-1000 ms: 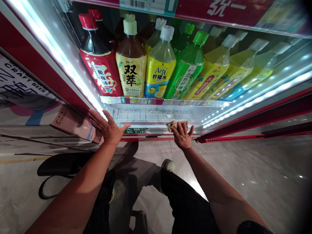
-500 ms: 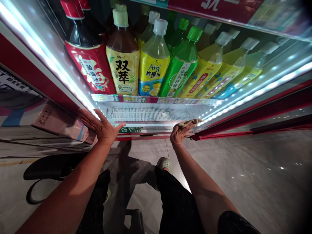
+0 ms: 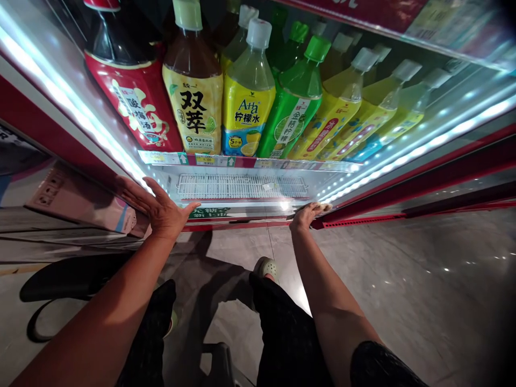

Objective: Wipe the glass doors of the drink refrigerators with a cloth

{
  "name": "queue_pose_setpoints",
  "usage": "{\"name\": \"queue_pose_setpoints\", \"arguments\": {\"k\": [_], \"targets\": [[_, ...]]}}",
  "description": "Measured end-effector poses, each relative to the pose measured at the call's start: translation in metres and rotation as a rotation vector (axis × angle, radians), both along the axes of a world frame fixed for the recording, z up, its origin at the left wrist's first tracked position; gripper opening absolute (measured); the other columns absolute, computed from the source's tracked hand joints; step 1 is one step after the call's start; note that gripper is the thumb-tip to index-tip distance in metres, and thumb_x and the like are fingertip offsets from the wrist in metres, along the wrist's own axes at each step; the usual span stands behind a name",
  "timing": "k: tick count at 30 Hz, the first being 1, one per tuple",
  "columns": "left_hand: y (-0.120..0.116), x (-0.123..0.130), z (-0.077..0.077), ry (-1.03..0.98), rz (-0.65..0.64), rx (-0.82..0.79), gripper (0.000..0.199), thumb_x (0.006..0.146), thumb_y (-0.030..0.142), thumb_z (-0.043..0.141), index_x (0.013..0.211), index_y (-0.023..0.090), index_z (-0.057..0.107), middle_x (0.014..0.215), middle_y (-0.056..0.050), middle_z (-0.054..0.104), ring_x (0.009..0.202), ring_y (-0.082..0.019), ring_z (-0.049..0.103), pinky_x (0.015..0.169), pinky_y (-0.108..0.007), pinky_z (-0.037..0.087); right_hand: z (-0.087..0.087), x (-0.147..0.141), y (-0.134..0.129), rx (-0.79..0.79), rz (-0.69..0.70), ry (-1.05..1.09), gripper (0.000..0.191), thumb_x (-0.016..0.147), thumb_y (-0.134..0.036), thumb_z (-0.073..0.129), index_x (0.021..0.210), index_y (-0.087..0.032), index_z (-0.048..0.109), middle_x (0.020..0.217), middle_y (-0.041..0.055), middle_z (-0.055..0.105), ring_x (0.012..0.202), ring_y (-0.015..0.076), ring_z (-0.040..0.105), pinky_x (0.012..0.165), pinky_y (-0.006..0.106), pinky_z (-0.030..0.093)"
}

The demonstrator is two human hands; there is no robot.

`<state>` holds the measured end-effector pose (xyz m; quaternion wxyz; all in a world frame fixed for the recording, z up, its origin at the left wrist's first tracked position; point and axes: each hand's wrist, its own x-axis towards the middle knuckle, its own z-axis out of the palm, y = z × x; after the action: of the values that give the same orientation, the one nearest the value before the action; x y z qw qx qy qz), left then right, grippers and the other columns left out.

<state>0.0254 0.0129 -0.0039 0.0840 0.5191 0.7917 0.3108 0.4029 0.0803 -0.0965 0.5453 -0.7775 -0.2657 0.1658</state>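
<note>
Cloth (image 3: pixel 324 207) is held at the fingers of the right hand (image 3: pixel 305 216); these are drawn together and bent, with the fabric protruding just past their tips on the right-hand side. Most of the cloth is hidden by the hand, so the tightness of the grip cannot be told. Hand and cloth are positioned at the lower right corner of the cooler opening, near the foot of the right light strip (image 3: pixel 387 164).

On the left hand (image 3: pixel 166 211), the fingers are spread wide with the thumb extended, and nothing is seen to be grasped. They are placed over the left frame (image 3: pixel 91 156) of the cooler, well apart from the cloth.

Between the hands, a white wire rack (image 3: pixel 242 186) is seen at the cooler's base. Above it, a row of drink bottles (image 3: pixel 194 110) is supported on a shelf edged with price labels (image 3: pixel 209 160). A pink box (image 3: pixel 74 199) is noted beyond the left hand.
</note>
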Motion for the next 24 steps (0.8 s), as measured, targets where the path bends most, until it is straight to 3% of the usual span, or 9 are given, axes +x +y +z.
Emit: {"name": "queue_pose_setpoints", "arguments": {"k": [4, 7, 11, 13, 18, 20, 24], "targets": [[0.001, -0.002, -0.006, -0.017, 0.017, -0.021, 0.152, 0.057, 0.055, 0.095, 0.161, -0.005, 0.001, 0.163, -0.041, -0.021, 0.152, -0.046, -0.033, 0.122, -0.064, -0.018, 0.012, 0.013, 0.004, 0.088, -0.034, -0.001, 0.072, 0.104, -0.049, 0.022, 0.165, -0.013, 0.01, 0.175, 0.017, 0.008, 0.163, 0.0156, 0.011, 0.131, 0.04, 0.02], [0.001, -0.003, -0.008, -0.015, 0.024, -0.042, 0.151, 0.059, 0.054, 0.094, 0.161, -0.005, 0.001, 0.163, -0.041, -0.019, 0.153, -0.046, -0.031, 0.123, -0.063, -0.017, 0.007, 0.018, 0.001, 0.08, -0.081, 0.085, 0.064, 0.104, -0.044, 0.026, 0.162, -0.017, 0.02, 0.17, 0.0164, 0.026, 0.157, 0.0151, 0.031, 0.127, 0.04, 0.031], [0.001, -0.002, -0.007, -0.016, 0.027, -0.054, 0.151, 0.059, 0.053, 0.094, 0.161, -0.004, -0.001, 0.163, -0.041, -0.019, 0.153, -0.046, -0.031, 0.123, -0.063, -0.017, 0.003, 0.027, 0.001, 0.016, -0.122, 0.204, 0.059, 0.103, -0.033, 0.02, 0.159, -0.015, 0.022, 0.156, 0.0211, 0.046, 0.138, 0.0198, 0.056, 0.116, 0.048, 0.048], [0.001, -0.002, -0.007, -0.017, 0.031, -0.056, 0.151, 0.06, 0.053, 0.094, 0.162, -0.004, -0.001, 0.164, -0.041, -0.018, 0.153, -0.046, -0.03, 0.123, -0.062, -0.016, 0.01, 0.035, 0.006, 0.027, -0.126, 0.208, 0.061, 0.103, -0.032, 0.02, 0.161, -0.015, 0.016, 0.161, 0.0204, 0.039, 0.142, 0.0182, 0.052, 0.118, 0.046, 0.045], [0.002, -0.002, -0.009, -0.008, 0.046, -0.056, 0.153, 0.056, 0.051, 0.096, 0.16, -0.006, 0.0, 0.163, -0.043, -0.016, 0.153, -0.048, -0.028, 0.123, -0.063, -0.015, 0.019, 0.05, 0.015, 0.126, -0.096, -0.031, 0.068, 0.104, -0.042, 0.021, 0.165, -0.017, 0.006, 0.175, 0.0141, 0.007, 0.162, 0.0151, 0.013, 0.131, 0.041, 0.018], [0.002, -0.002, -0.008, -0.017, 0.037, -0.042, 0.153, 0.056, 0.051, 0.096, 0.16, -0.006, 0.0, 0.163, -0.043, -0.018, 0.153, -0.047, -0.03, 0.122, -0.064, -0.017, 0.011, 0.052, 0.015, 0.079, -0.074, -0.059, 0.067, 0.103, -0.04, 0.017, 0.165, -0.018, 0.004, 0.173, 0.0157, 0.01, 0.162, 0.0168, 0.015, 0.13, 0.045, 0.021], [0.0, -0.001, -0.001, -0.037, 0.007, -0.022, 0.147, 0.06, 0.056, 0.093, 0.161, -0.003, 0.003, 0.163, -0.04, -0.023, 0.151, -0.044, -0.035, 0.121, -0.064, -0.02, 0.003, 0.065, 0.019, -0.002, -0.018, -0.031, 0.064, 0.099, -0.022, -0.002, 0.162, -0.014, -0.009, 0.167, 0.0241, 0.018, 0.152, 0.0201, 0.037, 0.123, 0.054, 0.034]]}}
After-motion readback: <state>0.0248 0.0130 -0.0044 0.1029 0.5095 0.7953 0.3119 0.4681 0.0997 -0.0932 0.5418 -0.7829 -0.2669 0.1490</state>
